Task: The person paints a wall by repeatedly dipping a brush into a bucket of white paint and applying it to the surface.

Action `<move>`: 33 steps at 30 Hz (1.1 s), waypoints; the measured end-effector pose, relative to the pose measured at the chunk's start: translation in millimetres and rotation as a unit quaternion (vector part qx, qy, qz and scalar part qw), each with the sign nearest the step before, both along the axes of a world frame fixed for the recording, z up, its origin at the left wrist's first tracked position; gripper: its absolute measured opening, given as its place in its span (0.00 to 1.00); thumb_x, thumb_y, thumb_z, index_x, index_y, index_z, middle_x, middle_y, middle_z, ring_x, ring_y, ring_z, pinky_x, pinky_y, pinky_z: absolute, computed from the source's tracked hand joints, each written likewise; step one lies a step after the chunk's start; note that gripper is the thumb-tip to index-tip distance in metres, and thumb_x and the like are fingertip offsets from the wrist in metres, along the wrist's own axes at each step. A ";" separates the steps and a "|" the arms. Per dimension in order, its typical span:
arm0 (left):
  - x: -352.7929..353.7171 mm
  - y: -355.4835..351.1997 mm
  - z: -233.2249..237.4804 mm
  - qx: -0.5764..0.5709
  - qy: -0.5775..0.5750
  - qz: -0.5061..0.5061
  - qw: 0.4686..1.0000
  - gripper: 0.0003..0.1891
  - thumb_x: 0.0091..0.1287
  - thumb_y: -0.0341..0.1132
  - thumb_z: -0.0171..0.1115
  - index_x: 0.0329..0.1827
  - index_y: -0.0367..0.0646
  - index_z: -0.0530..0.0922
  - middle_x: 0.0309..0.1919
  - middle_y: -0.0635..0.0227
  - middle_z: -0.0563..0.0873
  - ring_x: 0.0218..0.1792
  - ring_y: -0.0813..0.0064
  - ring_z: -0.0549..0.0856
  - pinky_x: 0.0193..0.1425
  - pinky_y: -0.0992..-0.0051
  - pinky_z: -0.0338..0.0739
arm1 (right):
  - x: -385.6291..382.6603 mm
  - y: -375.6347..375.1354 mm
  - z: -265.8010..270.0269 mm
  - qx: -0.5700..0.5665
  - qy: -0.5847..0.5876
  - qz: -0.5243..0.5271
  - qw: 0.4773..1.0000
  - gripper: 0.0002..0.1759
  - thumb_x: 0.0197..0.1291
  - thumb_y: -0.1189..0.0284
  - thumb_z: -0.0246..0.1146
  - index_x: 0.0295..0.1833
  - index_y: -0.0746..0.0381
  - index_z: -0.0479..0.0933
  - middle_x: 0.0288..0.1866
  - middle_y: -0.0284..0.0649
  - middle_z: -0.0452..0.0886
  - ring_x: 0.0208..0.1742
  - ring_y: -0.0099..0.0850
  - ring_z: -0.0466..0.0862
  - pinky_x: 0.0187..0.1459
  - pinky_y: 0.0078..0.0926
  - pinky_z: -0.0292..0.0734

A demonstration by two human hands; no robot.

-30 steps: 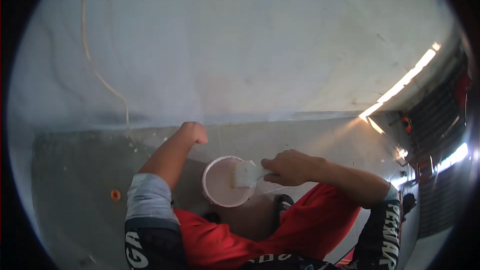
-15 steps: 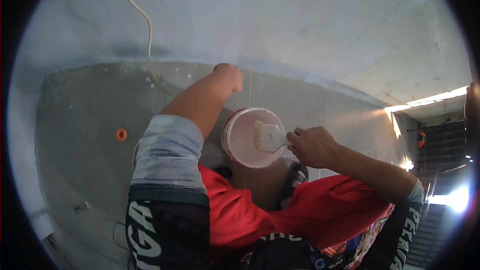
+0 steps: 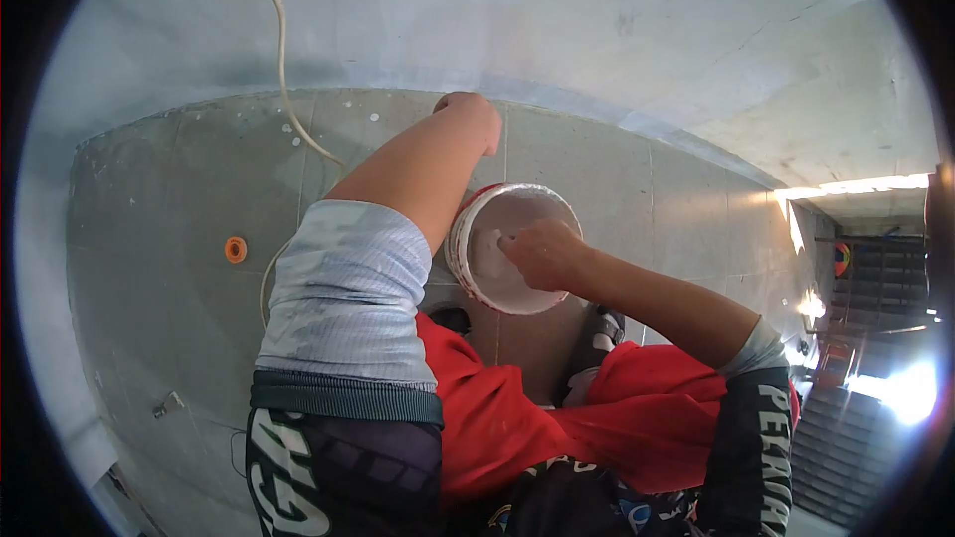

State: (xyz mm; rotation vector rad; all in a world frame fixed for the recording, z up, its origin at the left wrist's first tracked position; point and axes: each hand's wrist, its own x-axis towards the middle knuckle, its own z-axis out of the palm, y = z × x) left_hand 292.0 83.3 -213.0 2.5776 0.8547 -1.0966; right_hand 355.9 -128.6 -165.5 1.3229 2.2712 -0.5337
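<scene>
A round bucket (image 3: 455, 257) with a paint-smeared rim and pale pinkish-white liquid inside stands on the tiled floor between my feet. Over its opening, my right hand (image 3: 545, 254) is closed round the handle of a paint brush (image 3: 502, 240); only a little of the handle shows, and the bristles are hidden in or below the hand. My left hand (image 3: 472, 117) is bent at the wrist beyond the bucket, near the foot of the wall. Its fingers are turned away and hidden, so what it holds, if anything, cannot be seen.
A pale wall (image 3: 557, 20) rises ahead, with a white cable (image 3: 282, 50) hanging down to the floor (image 3: 199, 318). An orange ring (image 3: 236, 250) lies at the left, with a small metal piece (image 3: 169, 404) nearer me. Bright light enters at the right.
My right hand has moved left and over the bucket, taking the brush down into it. The view has shifted a little. My left hand stays bent near the wall.
</scene>
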 end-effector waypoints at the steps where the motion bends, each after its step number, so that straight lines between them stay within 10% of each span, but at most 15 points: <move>1: 0.9 0.9 4.5 -0.002 -0.003 -0.002 1.000 0.21 0.61 0.38 0.60 0.58 0.50 0.81 0.55 0.65 0.85 0.52 0.59 0.85 0.50 0.51 0.82 | 0.2 0.7 -3.0 -0.002 0.001 -0.003 1.000 0.16 0.50 0.74 0.63 0.46 0.64 0.79 0.33 0.45 0.85 0.38 0.43 0.87 0.37 0.41 0.81; 3: 3.3 -0.2 9.6 -0.009 -0.001 -0.009 1.000 0.21 0.61 0.38 0.59 0.59 0.50 0.81 0.55 0.65 0.85 0.52 0.59 0.85 0.51 0.51 0.82 | -1.4 0.4 -9.5 -0.023 -0.012 0.004 1.000 0.30 0.52 0.73 0.59 0.64 0.66 0.72 0.30 0.46 0.84 0.34 0.44 0.86 0.36 0.42 0.79; 7: 7.9 -0.2 12.5 -0.009 0.002 -0.001 1.000 0.21 0.62 0.37 0.57 0.60 0.48 0.80 0.56 0.64 0.84 0.54 0.58 0.84 0.54 0.52 0.81 | -3.7 -2.3 -12.5 -0.018 -0.014 -0.001 1.000 0.30 0.51 0.73 0.60 0.63 0.66 0.72 0.29 0.46 0.84 0.34 0.44 0.86 0.35 0.42 0.79; 9: 6.4 0.9 12.6 -0.005 -0.004 -0.005 1.000 0.22 0.62 0.36 0.57 0.60 0.48 0.80 0.57 0.64 0.83 0.55 0.58 0.84 0.55 0.53 0.80 | -5.6 -3.7 -12.2 -0.007 0.003 -0.015 1.000 0.15 0.51 0.74 0.63 0.47 0.64 0.80 0.31 0.44 0.85 0.36 0.42 0.87 0.35 0.39 0.80; 33: 4.1 2.9 22.3 -0.017 0.013 0.034 0.999 0.23 0.60 0.35 0.55 0.60 0.47 0.80 0.59 0.63 0.82 0.57 0.59 0.83 0.59 0.53 0.78 | -8.4 -3.2 -16.8 -0.003 0.005 -0.048 0.999 0.08 0.49 0.73 0.65 0.36 0.61 0.85 0.35 0.47 0.87 0.39 0.44 0.88 0.39 0.40 0.83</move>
